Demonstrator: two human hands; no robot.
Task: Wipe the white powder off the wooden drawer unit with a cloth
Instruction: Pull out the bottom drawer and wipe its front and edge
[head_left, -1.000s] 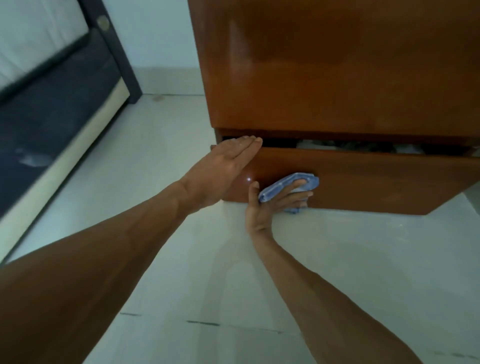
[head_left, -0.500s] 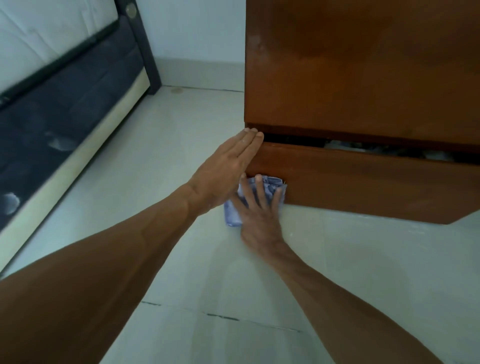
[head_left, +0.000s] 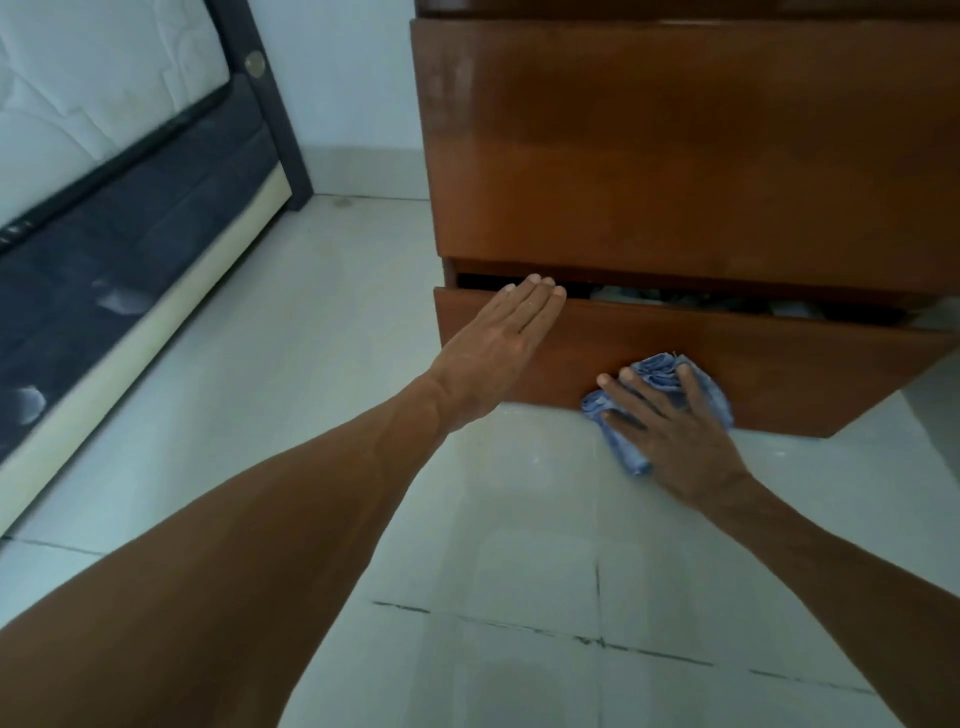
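The brown wooden drawer unit (head_left: 675, 156) stands on the floor in the upper right. Its bottom drawer (head_left: 779, 364) is pulled out a little, with dark contents showing in the gap. My left hand (head_left: 498, 343) lies flat against the drawer front near its left end, fingertips at the top edge. My right hand (head_left: 670, 431) presses a crumpled blue cloth (head_left: 654, 374) against the lower part of the drawer front, fingers spread over it. No white powder is clearly visible on the wood.
A bed with a white mattress (head_left: 93, 83) and dark frame (head_left: 156, 218) runs along the left. Pale floor tiles (head_left: 519, 545) with dark grout lines lie under my arms. A light wall (head_left: 343, 78) stands behind.
My right hand has slid the cloth to the right along the drawer front, away from the left corner. My left hand stays flat on the drawer's left end.
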